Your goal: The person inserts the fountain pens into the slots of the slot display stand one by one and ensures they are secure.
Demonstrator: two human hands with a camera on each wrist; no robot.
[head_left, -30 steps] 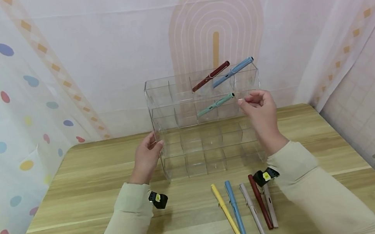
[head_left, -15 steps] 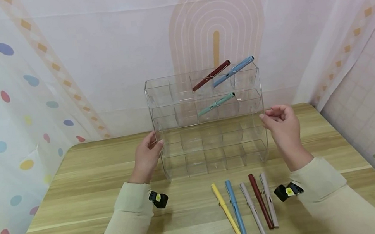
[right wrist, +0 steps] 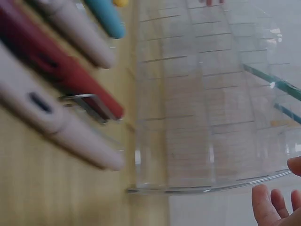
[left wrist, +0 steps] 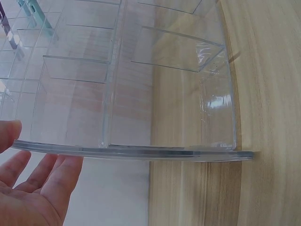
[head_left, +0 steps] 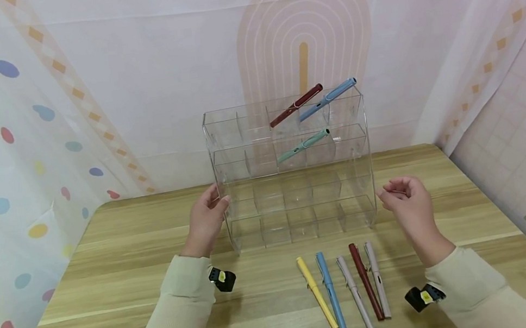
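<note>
A clear acrylic pen rack (head_left: 299, 207) with tiers of compartments stands upright on the table. My left hand (head_left: 205, 220) grips its left side panel, thumb on the inner face and fingers (left wrist: 63, 181) outside. My right hand (head_left: 411, 206), loosely curled and holding nothing, hovers just right of the rack's lower right side. In the top tier lean a dark red pen (head_left: 296, 106) and a light blue pen (head_left: 328, 100). A green pen (head_left: 304, 146) slants in the tier below.
In front of the rack lie several pens: a yellow pen (head_left: 317, 294), a blue pen (head_left: 330, 291), two pale mauve pens (head_left: 356, 296) and a dark red pen (head_left: 366, 281). A patterned cloth (head_left: 173, 76) hangs behind the wooden table (head_left: 143, 233).
My right hand has moved from beside the green pen, right and down past the rack's right side. My left hand has kept its hold, and the pens stay put.
</note>
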